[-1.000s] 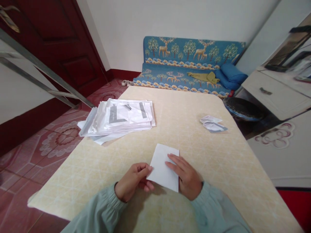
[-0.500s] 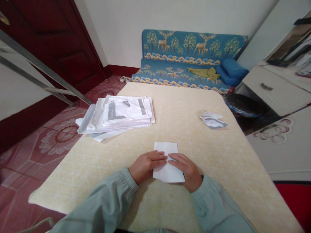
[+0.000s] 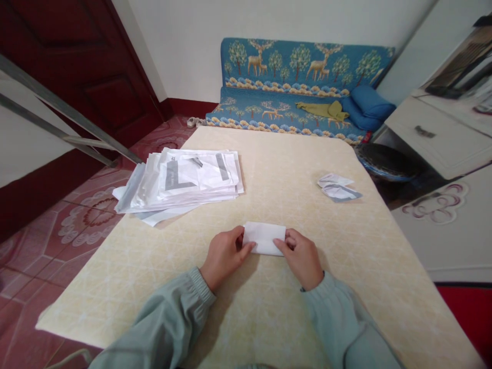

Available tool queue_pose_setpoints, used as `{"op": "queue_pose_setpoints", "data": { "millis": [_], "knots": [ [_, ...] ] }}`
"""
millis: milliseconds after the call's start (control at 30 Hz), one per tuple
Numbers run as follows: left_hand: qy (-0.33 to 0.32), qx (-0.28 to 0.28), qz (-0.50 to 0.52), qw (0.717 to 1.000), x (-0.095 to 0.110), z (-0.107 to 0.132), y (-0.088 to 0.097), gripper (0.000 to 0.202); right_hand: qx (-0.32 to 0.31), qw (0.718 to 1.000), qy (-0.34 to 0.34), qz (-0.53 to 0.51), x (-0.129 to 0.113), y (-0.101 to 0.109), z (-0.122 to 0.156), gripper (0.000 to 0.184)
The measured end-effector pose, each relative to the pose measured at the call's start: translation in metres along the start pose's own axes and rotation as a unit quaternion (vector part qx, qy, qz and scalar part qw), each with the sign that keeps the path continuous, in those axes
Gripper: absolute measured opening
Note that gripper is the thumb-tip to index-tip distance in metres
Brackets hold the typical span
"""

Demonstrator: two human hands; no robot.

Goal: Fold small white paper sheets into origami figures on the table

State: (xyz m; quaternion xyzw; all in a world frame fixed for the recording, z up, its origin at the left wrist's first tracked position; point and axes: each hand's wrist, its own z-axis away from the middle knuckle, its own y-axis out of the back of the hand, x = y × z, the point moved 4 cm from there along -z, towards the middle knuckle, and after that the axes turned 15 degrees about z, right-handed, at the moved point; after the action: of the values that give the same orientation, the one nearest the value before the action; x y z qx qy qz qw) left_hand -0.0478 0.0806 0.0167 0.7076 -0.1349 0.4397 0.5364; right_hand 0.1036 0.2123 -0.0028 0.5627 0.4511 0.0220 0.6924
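White folded paper [image 3: 264, 238], lying crosswise, left hand [image 3: 225, 259], right hand [image 3: 300, 258] at ends

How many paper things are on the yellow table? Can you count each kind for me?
Folded white paper sheet: 1
Messy stack of white paper packets: 1
Small white-and-grey paper scraps: 2
Total: 4

The left hand [image 3: 225, 259] and right hand [image 3: 300, 259] face inward, fingers [image 3: 240, 241] curled, wrists in pale green sleeves [image 3: 169, 318].
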Motion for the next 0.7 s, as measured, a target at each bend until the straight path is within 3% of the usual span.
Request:
{"op": "queue_pose_setpoints", "data": {
  "millis": [300, 467, 700],
  "knots": [
    [0.059, 0.042, -0.01, 0.997, -0.004, -0.009, -0.002, 0.032, 0.074, 0.993, -0.052, 0.077, 0.0, -0.002, -0.005, 0.02],
    [0.022, 0.045, -0.031, 0.998, 0.0, -0.004, -0.003, 0.022, 0.075, 0.986, -0.053, 0.14, -0.011, 0.001, 0.001, 0.016],
    [0.05, 0.043, -0.051, 0.997, -0.004, -0.007, -0.004, 0.021, 0.051, 0.968, -0.071, 0.234, -0.019, 0.005, -0.003, 0.011]
  ]
}}
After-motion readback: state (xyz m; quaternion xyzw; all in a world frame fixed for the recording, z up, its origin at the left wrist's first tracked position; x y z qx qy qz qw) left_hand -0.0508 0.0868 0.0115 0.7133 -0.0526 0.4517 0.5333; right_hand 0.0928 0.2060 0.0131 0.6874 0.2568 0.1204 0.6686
